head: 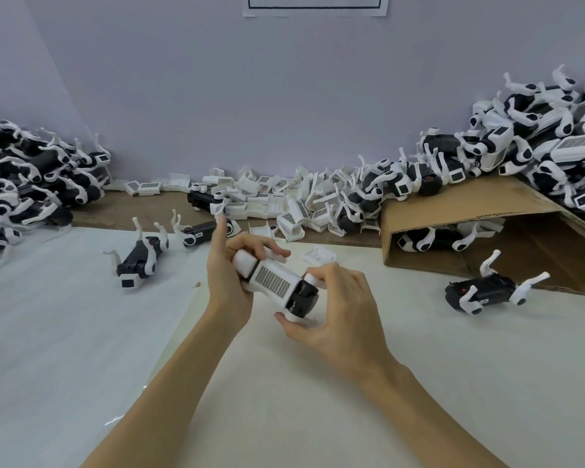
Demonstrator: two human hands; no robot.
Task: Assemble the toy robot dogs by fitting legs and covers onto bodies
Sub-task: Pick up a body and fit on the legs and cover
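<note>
Hands meet over the white sheet (318, 400), where we hold one toy dog (275, 280) between them, clear of the surface. Our left hand (232, 282) grips its head end, fingers curled over the top and the index finger raised straight. Our right hand (331, 305) pinches the black tail end between thumb and curled fingers. Loose white covers (284, 201) lie heaped against the wall behind, and a cardboard box (470, 224) lies to the right.
</note>
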